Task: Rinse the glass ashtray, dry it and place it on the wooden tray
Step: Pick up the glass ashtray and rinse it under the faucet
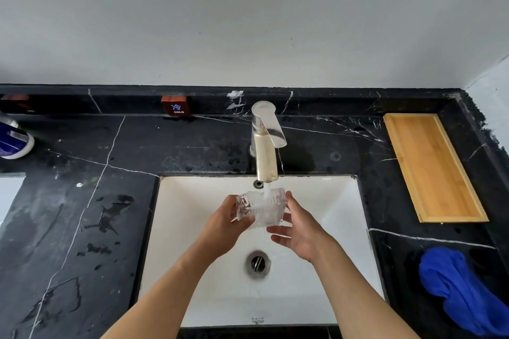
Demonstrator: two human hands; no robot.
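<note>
The clear glass ashtray [261, 208] is held over the white sink [338, 217], tilted under a running stream of water from the metal faucet [265, 143]. My left hand [224, 228] grips its left side. My right hand [298, 231] touches its right side, thumb on the rim and fingers spread beneath it. The empty wooden tray [432, 166] lies on the black counter at the right. A blue cloth [462, 289] lies crumpled on the counter at the lower right.
The black marble counter [91, 201] has wet patches to the left of the sink. A white and blue bottle [13, 140] lies at the far left. A small red COLD sign [176, 104] leans on the backsplash. The drain [258, 263] is open.
</note>
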